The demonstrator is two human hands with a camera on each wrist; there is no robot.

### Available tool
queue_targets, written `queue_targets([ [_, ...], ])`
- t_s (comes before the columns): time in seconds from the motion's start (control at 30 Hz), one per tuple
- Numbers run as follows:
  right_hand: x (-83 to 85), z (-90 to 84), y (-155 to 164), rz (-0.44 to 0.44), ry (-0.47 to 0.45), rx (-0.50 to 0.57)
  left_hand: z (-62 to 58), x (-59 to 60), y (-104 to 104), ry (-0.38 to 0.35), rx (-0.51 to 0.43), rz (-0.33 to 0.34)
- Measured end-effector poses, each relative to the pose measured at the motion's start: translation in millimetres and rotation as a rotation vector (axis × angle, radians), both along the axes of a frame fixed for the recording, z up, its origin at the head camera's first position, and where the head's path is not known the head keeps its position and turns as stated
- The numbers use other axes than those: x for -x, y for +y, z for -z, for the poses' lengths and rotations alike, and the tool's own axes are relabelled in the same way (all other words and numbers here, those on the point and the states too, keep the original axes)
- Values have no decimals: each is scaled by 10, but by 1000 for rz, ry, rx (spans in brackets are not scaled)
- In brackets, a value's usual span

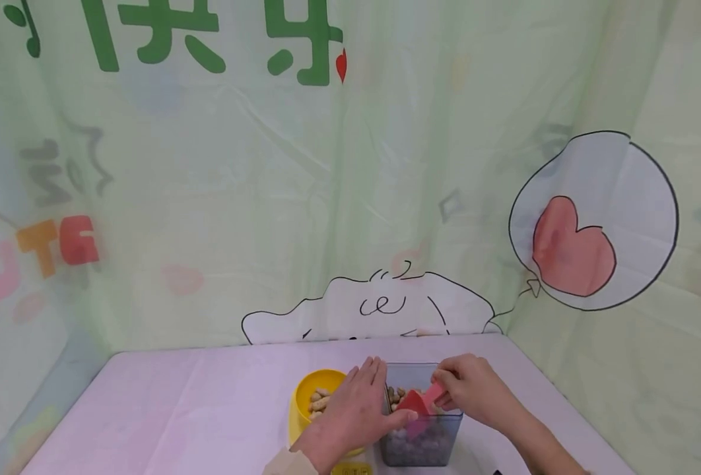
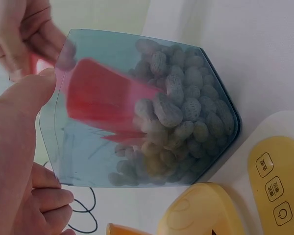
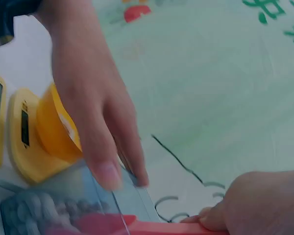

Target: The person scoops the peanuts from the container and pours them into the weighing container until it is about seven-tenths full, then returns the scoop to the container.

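Note:
A see-through bluish bin point(image 1: 420, 441) holds unshelled peanuts point(image 2: 183, 105) in a heap. My right hand point(image 1: 475, 389) pinches the handle of a pinkish-red scoop point(image 2: 110, 95), whose bowl is down inside the bin against the peanuts. Along the bin's left side lies my left hand point(image 1: 353, 412), its fingers straight and its thumb at the front rim. Just left of that hand, a yellow bowl point(image 1: 304, 389) with some peanuts stands on a yellow kitchen scale point(image 3: 22, 159); the left hand partly covers both in the head view.
The scale's button panel point(image 2: 279, 181) faces the near side. A pale pink cloth covers the table point(image 1: 208, 409). Behind it hangs a printed curtain point(image 1: 237, 198) with green characters and a balloon drawing. A dark band point(image 3: 2, 22) circles the left wrist.

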State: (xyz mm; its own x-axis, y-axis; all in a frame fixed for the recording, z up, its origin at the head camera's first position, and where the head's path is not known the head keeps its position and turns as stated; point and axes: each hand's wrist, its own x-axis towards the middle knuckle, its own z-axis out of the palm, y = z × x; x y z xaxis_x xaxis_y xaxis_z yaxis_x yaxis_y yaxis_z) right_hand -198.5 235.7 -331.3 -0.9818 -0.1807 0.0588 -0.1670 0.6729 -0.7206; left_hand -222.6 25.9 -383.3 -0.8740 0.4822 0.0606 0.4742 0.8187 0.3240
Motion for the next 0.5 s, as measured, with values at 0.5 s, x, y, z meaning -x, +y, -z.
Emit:
queue_targets([
  [0.5,96,29,180,-93,-233,171,-30,-12,8,-7,5,-17],
])
